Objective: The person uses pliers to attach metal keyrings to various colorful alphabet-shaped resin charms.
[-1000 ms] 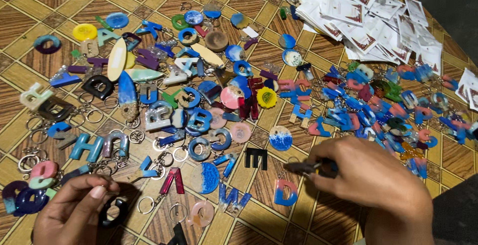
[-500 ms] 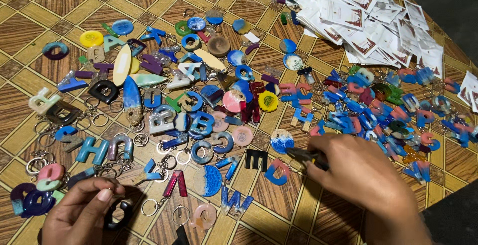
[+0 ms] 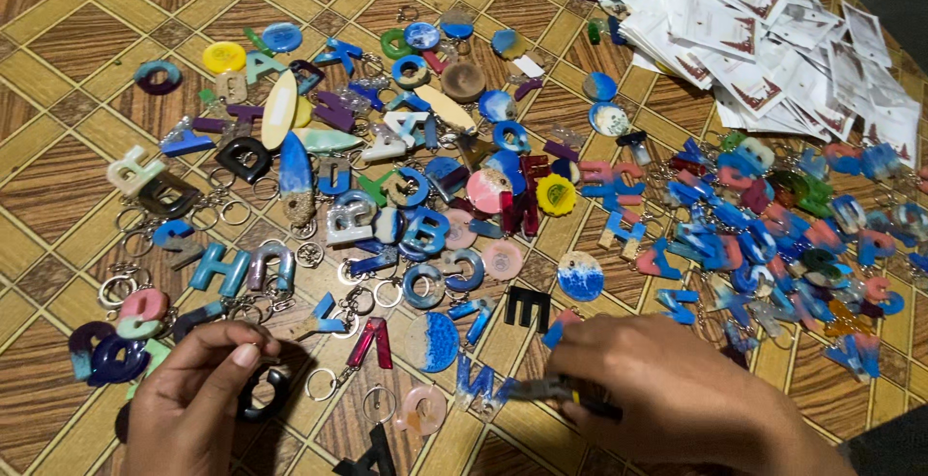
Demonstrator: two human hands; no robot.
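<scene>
My left hand [image 3: 188, 403] pinches a black ring-shaped letter keychain [image 3: 263, 394] at the bottom left, just above the floor. My right hand [image 3: 667, 394] grips small pliers [image 3: 556, 391] at the bottom centre-right, their grey jaws pointing left toward a blue-and-white letter keychain [image 3: 478, 379]. Around both hands lie several resin letter keychains with metal rings, among them a black letter [image 3: 529, 307] and a red one [image 3: 372, 343].
A wide scatter of coloured resin letters, discs and surfboard shapes [image 3: 406, 186] covers the wood-patterned floor [image 3: 58, 205]. A denser blue and pink pile [image 3: 783, 234] lies to the right. White paper packets [image 3: 764, 31] are heaped at the top right.
My right hand with the pliers has moved left and down toward the blue-and-white letter. My left hand still holds the black keychain. The camera view has drifted slightly.
</scene>
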